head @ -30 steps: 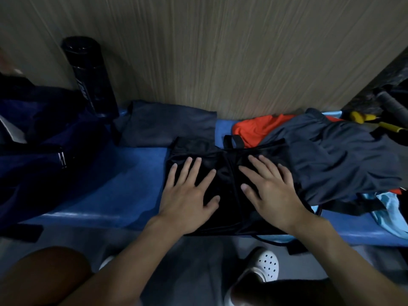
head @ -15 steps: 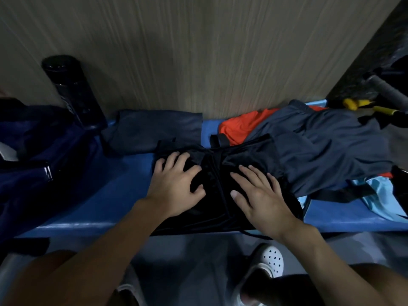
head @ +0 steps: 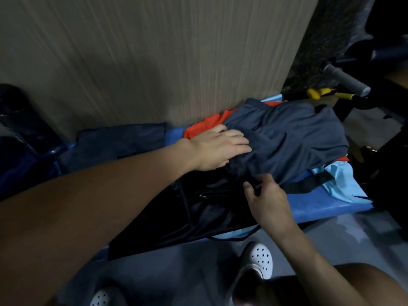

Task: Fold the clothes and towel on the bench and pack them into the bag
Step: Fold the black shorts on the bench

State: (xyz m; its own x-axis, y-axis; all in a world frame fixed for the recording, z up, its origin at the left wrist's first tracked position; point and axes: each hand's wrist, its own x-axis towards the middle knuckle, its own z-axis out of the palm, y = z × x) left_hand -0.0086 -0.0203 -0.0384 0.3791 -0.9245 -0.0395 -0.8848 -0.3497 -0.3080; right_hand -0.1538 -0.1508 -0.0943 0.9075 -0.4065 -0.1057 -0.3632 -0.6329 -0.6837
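Head view. The slate-blue garment [head: 287, 138] lies crumpled at 3 o'clock on the blue bench [head: 331, 208]. It sits on top of an orange garment [head: 205, 125] and a light-blue cloth [head: 340, 180]. My left hand [head: 217, 150] is stretched across to it, fingers nearly straight and flat on its near fold. My right hand [head: 267, 199], at 5 o'clock, has thumb and fingers curled in a pinch on its lower hem, where it overlaps the black shorts [head: 205, 210]. The hands are apart, one at each end of that edge.

The fabric looks thin, limp and light, with a slight sheen, so I expect it to slide over the pile and sag wherever it is unsupported. I would take it by two corners or the waistband, never mid-panel, and lift it clear so the orange garment below does not drag along.

The shorts lie at 6 o'clock, hanging over the front edge. A folded dark piece [head: 123, 140] lies at 9 o'clock, with the navy bag [head: 19, 171] beyond it at the frame edge.

A second ago both palms were flat on the black shorts, side by side. Now both are off them and over on the slate piece, and my view has swung right, pushing the bag and the black bottle [head: 15, 115] to the far left.
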